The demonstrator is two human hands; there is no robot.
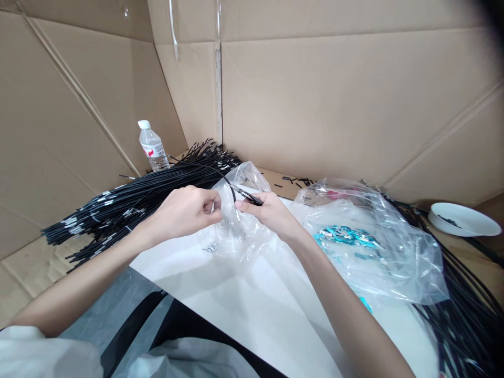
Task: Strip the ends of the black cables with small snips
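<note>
My right hand (270, 212) is closed on a thin black cable (226, 179), thumb on top. The cable arcs back toward the left, and its silver tip (238, 216) points down below my thumb. Slim dark lengths (251, 198) also stick out of the same grip; their kind is unclear. To the left, my left hand (189, 211) is closed, thumb and forefinger curled together in a pinch. Whatever it holds, if anything, is hidden. Beneath both hands lies a clear plastic bag (252, 236), beside several small silver pieces (210, 247) on the white sheet (197, 278).
A large bundle of black cables (129, 197) lies at left, with a water bottle (153, 147) behind. At right are a clear bag (409, 262) with shiny blue pieces (346, 235), more black cables (464, 315) and a white bowl (476, 223). Cardboard walls (334, 100) enclose the back.
</note>
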